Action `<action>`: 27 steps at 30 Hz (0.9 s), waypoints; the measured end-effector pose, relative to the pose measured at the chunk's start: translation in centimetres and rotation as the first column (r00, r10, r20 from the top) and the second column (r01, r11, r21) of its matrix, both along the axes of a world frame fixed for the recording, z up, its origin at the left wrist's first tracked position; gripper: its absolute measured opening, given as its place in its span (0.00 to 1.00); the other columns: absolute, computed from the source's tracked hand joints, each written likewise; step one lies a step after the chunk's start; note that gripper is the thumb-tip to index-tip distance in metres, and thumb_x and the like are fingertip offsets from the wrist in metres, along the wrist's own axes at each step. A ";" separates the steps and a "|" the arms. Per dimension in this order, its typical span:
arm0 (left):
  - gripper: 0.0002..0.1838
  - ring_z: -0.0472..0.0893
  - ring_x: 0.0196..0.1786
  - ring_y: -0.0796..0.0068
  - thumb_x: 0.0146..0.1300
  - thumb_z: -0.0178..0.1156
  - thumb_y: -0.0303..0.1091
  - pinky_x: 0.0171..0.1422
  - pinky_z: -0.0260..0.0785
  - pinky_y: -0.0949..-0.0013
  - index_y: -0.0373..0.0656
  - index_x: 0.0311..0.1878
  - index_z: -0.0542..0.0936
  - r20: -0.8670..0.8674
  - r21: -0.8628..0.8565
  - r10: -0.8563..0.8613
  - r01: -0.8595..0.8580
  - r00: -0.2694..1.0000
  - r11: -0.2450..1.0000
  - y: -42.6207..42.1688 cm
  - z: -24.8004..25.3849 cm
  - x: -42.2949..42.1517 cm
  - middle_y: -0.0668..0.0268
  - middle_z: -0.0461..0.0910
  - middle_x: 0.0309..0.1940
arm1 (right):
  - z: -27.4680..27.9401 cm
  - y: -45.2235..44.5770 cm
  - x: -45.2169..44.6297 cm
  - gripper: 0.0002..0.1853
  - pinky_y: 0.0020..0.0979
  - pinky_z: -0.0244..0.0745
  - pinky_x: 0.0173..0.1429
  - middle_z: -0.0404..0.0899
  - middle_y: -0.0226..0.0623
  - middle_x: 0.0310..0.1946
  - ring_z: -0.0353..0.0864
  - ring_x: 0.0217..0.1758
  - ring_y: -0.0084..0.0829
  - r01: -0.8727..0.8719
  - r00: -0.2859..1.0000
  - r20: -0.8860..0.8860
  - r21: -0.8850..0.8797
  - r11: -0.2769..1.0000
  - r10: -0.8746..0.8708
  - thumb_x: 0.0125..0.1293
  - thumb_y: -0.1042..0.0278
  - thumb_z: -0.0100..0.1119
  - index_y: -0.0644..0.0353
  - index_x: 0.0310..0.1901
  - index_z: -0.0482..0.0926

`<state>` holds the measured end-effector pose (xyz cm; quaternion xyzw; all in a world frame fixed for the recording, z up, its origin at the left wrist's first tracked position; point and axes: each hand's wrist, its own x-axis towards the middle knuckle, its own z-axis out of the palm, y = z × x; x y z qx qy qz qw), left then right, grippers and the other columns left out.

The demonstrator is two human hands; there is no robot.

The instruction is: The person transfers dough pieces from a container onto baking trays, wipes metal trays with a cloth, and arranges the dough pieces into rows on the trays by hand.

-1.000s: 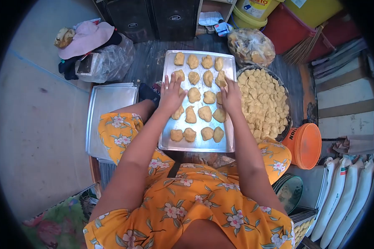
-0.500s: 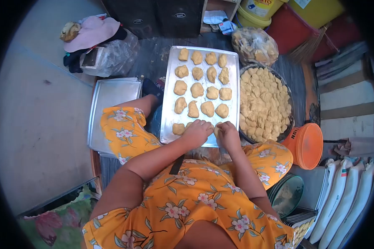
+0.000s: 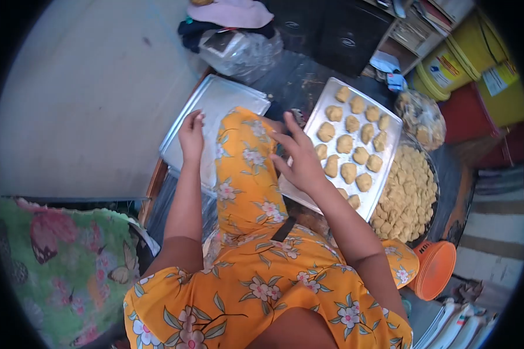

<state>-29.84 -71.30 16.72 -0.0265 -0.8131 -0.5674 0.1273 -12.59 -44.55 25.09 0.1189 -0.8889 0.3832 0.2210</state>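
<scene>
My left hand (image 3: 191, 135) is over the left edge of the stacked empty metal trays (image 3: 221, 93), its fingers curled together; whether it grips a tray edge is hard to see. My right hand (image 3: 298, 156) hangs above the left edge of the dough tray (image 3: 384, 174), fingers spread and holding nothing. Rows of dough pieces (image 3: 344, 143) lie on that tray. Beyond it on the right, a large round basin holds a heap of dough pieces (image 3: 410, 189).
A plastic bag (image 3: 247, 58) with a pink hat (image 3: 233, 13) lies behind the stacked trays. Black cabinets (image 3: 349, 35), yellow buckets (image 3: 445, 67) and a filled bag (image 3: 422, 119) stand at the back. An orange bucket (image 3: 436, 270) is at the lower right.
The view has turned to the left. Both hands have left the dough pieces; my left hand has moved to the stacked trays, and my right hand has lifted and opened.
</scene>
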 end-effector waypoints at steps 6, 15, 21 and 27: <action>0.36 0.75 0.60 0.53 0.56 0.70 0.36 0.68 0.64 0.57 0.28 0.64 0.68 0.310 -0.306 0.515 -0.429 0.799 0.850 -13.5 -27.4 2.9 0.50 0.78 0.54 | -1.2 -9.3 -4.1 0.25 0.45 0.62 0.69 0.59 0.51 0.71 0.66 0.68 0.53 -0.272 0.962 -0.020 0.059 0.961 0.273 0.54 0.72 0.66 0.51 0.56 0.76; 0.20 0.85 0.40 0.55 0.64 0.61 0.24 0.37 0.82 0.58 0.32 0.57 0.69 0.688 0.221 0.248 -0.522 0.682 0.824 -11.6 -28.8 10.0 0.51 0.80 0.48 | -4.7 -9.6 -4.2 0.23 0.48 0.62 0.69 0.64 0.48 0.68 0.68 0.64 0.51 -0.307 0.951 0.035 0.003 0.952 0.306 0.53 0.72 0.65 0.53 0.54 0.78; 0.23 0.81 0.54 0.59 0.71 0.55 0.37 0.59 0.75 0.56 0.35 0.63 0.67 0.664 0.673 -0.257 -0.410 0.702 0.616 -15.3 -15.9 8.6 0.56 0.78 0.55 | -5.2 -4.7 -6.3 0.21 0.43 0.65 0.69 0.66 0.50 0.63 0.65 0.69 0.49 -0.139 0.976 0.134 -0.216 0.967 0.170 0.58 0.69 0.65 0.56 0.55 0.77; 0.27 0.73 0.65 0.58 0.71 0.53 0.38 0.72 0.62 0.54 0.33 0.67 0.64 0.583 0.733 -0.322 -0.313 0.746 0.604 -16.1 -15.3 6.6 0.56 0.72 0.64 | -15.8 2.2 -21.4 0.21 0.36 0.76 0.49 0.72 0.38 0.48 0.74 0.46 0.35 0.757 0.630 0.765 -0.643 0.112 0.133 0.62 0.70 0.62 0.56 0.57 0.73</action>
